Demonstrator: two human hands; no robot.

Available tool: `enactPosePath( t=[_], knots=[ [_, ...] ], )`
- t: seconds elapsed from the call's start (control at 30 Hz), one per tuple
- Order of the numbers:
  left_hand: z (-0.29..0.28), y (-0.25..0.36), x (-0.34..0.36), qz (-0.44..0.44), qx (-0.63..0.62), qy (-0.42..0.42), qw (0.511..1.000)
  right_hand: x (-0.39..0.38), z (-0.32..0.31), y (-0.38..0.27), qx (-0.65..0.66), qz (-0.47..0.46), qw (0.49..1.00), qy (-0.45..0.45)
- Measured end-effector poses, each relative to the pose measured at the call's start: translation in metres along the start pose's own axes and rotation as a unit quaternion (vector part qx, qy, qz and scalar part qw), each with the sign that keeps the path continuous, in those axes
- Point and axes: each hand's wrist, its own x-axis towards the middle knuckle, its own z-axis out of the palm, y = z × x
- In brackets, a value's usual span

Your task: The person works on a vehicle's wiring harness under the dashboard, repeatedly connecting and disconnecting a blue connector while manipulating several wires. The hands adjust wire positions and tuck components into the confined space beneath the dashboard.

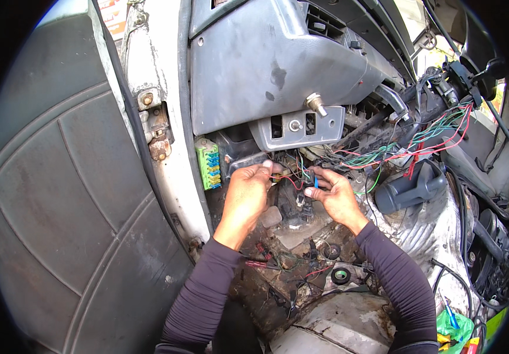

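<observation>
Under lower edge of dash (254, 79), wiring work's in hand, prob. sorting or joining; L hand (247, 192) & R hand (337, 197) apart but nr each other. Fuse block (209, 165) by dash's lower L corner. L fingertips look pinched on thin red wire (291, 179); R fingers curl round small blue piece (316, 183), can't tell if gripped. Next move prob. calls for steady L pinch, fine R fingertip control.

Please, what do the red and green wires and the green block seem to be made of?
Red and green wires: probably metal cores, not visible, inside smooth, flexible plastic; they are thin, evenly coloured and curved. Green block: likely moulded plastic, smooth-looking, judging by its bright, even colour.
</observation>
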Motion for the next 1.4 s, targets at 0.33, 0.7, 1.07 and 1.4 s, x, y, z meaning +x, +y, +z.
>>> enactPosePath(
  t=[0.33, 0.7, 1.07, 1.4],
  knots=[
    [0.002, -0.013, 0.002, 0.034, 0.448, -0.198, 0.871, 0.000, -0.004, 0.009, -0.101, -0.070, 0.992, 0.022],
    [0.002, -0.046, -0.015, 0.306, 0.613, 0.044, 0.727, 0.010, 0.006, -0.010, -0.170, -0.074, 0.982, -0.043],
    [-0.005, -0.030, 0.002, 0.140, 0.423, -0.121, 0.887, 0.034, 0.045, -0.035, -0.237, -0.020, 0.968, 0.084],
    [0.030, -0.012, 0.047, -0.023, -0.010, -0.051, 0.998, 0.027, 0.033, -0.051, -0.085, -0.070, 0.987, 0.113]
  ],
)
